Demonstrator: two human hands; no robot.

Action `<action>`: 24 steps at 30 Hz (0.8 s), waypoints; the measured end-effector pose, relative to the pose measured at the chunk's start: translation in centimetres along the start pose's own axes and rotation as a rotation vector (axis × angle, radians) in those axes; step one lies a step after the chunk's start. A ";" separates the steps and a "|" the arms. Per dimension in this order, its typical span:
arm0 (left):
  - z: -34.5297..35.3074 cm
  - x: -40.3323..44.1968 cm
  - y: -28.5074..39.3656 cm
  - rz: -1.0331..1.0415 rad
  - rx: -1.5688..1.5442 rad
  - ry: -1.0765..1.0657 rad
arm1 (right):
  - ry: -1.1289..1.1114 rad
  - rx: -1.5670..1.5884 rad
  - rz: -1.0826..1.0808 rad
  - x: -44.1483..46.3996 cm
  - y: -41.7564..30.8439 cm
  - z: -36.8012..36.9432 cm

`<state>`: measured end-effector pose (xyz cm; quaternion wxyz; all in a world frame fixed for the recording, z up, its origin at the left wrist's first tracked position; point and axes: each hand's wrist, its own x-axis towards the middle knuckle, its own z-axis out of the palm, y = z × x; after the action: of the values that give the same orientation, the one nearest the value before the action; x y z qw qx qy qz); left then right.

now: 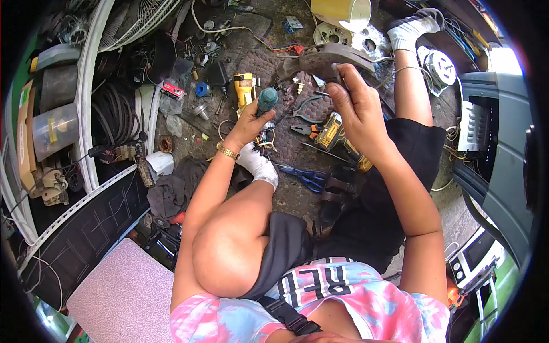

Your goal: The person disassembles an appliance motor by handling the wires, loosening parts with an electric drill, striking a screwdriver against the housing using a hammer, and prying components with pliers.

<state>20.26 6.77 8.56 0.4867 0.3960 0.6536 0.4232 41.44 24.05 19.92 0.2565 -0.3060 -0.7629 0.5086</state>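
My left hand [247, 127] is wrapped round the teal handle of a screwdriver [267, 100], above the littered floor and my white-socked foot. My right hand [359, 107] is closed, thumb and index finger close together; what lies between them is too small or hidden to name. Just beyond its fingertips is a curved, worn brown-grey metal piece [329, 56]; whether they touch is unclear. Below my hands lie a yellow-black cordless drill [334, 136], teal-handled pliers [309, 108], orange-and-black pliers [306, 131] and blue-handled scissors [306, 176]. A yellow power tool [243, 88] lies beyond my left hand.
Small hardware, a blue tape roll [202, 89] and wires cover the floor ahead. A yellow bucket [343, 12] and a round motor part [438, 70] sit farther off. A blue-grey appliance casing [497, 143] stands at right; a pink speckled panel [123, 286] is at lower left.
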 end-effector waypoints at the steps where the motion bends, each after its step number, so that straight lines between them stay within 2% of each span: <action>1: 0.1 -0.1 0.1 -0.001 -0.023 -0.007 | 0.001 0.000 0.002 0.0 0.1 0.0; 3: 0.4 -0.1 0.4 0.000 -0.046 -0.014 | 0.008 -0.061 -0.161 0.0 0.5 0.1; 7: 0.6 -0.3 0.5 -0.055 -0.036 -0.047 | -0.085 -0.156 -0.156 0.0 -0.2 -0.5; 9: 0.5 -0.1 0.2 -0.056 -0.002 -0.057 | -0.291 -0.362 -0.162 0.0 0.2 -0.4; 11: 0.9 0.1 0.4 -0.030 -0.043 -0.006 | -0.302 -0.364 -0.092 1.0 -1.1 -1.1; 13: 1.1 0.0 0.9 -0.022 -0.039 -0.038 | -0.184 -0.306 -0.244 2.8 -3.4 -3.3; 14: 0.9 0.3 1.5 -0.060 0.041 -0.047 | -0.080 -0.184 -0.155 3.3 -6.7 -4.9; 16: 1.0 -1.0 1.3 -0.133 0.109 -0.066 | 0.142 0.032 -0.130 2.7 -8.0 -5.6; 18: 0.8 0.0 1.0 -0.008 0.083 -0.025 | -0.040 -0.253 -0.193 2.1 -4.2 -3.0; 19: 1.1 0.1 1.3 0.009 -0.006 -0.033 | -0.351 -0.626 -0.124 1.6 -2.6 -1.6; 20: 1.2 0.8 0.9 0.025 0.041 -0.060 | -0.341 -0.626 -0.106 0.6 -1.6 -1.4; 22: 1.2 1.8 0.3 0.054 0.083 -0.077 | -0.099 -0.396 -0.213 0.0 0.2 -1.8; 23: 0.2 2.0 0.3 -0.025 0.080 -0.035 | -0.001 -0.195 -0.104 0.5 -0.4 -2.1; 24: 0.5 0.7 0.0 -0.137 0.052 -0.008 | 0.090 -0.237 -0.136 1.0 -1.2 -3.6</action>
<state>20.57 7.52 8.28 0.5067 0.3648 0.6879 0.3701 42.98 26.66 22.35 0.2862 -0.3043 -0.8243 0.3822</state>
